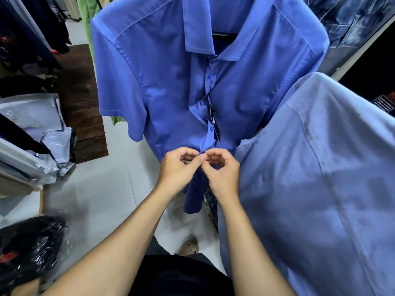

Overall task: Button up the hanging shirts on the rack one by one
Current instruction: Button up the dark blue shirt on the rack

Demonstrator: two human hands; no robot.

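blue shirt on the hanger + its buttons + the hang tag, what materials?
Blue shirt: thin woven fabric, likely cotton or a blend; matte, soft creases. Buttons: probably plastic; smooth, matching blue. Hang tag: looks like dark card on a thin black string; flat, stiff edges.

A clothing shop, by every sign: blue shirt (171,82) on a hanger with a black swing tag (214,124) dangling, denim (346,20) hung beside, plastic-wrapped stock (38,124) stacked at left, bagged dark garments (27,248) below, white tiled floor (102,189).
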